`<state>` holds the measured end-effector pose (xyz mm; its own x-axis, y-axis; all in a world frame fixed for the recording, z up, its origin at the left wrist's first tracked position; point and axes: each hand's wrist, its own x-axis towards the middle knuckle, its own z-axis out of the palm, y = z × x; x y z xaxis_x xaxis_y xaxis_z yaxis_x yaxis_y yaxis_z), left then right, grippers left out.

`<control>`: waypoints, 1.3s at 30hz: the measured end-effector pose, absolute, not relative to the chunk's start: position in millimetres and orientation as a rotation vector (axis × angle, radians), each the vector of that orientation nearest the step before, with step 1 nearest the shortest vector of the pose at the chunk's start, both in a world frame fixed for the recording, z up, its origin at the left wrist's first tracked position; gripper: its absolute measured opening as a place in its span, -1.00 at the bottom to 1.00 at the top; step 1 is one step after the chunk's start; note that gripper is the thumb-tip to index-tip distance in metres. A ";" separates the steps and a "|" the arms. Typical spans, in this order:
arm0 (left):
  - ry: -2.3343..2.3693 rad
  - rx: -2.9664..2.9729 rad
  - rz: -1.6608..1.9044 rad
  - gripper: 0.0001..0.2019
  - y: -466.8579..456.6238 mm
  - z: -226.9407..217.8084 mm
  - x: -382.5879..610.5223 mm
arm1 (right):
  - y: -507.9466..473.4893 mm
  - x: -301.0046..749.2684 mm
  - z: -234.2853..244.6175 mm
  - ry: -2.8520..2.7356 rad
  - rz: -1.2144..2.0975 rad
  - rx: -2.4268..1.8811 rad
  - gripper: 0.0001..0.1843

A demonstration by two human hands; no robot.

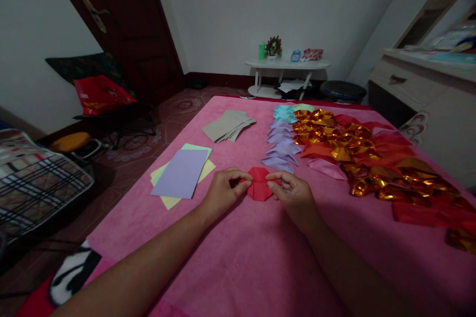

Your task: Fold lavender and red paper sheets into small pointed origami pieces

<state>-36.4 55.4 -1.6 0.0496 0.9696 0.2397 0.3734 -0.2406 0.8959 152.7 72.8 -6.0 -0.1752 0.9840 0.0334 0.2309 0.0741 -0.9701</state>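
Sheets (182, 171) lie left of red paper (260, 191); gold folds (357, 131) right.

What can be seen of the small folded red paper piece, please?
The small folded red paper piece looks roughly flat, its outline near eight-sided. Folded flaps and creases show across its face; the surface looks matte. The left hand and right hand pinch its opposite sides, partly hiding them. It is over the pink fabric tablecloth; whether they touch is unclear.

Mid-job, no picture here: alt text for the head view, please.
A person's left grip and right grip hold a folded red paper over pink cloth. Purple-topped sheets and grey sheets lie left; folded purple pieces and shiny gold pieces lie right.
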 end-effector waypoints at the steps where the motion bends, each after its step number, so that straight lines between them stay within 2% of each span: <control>1: 1.360 1.694 1.181 -0.89 55.2 -1.0 -36.2 | 72.7 152.7 -6.0 -1.543 1.169 -1.257 -0.74; 39: 1.383 1.920 1.005 -0.84 53.1 1.4 -34.7 | 73.9 152.8 -12.6 -1.649 1.058 -1.284 -0.79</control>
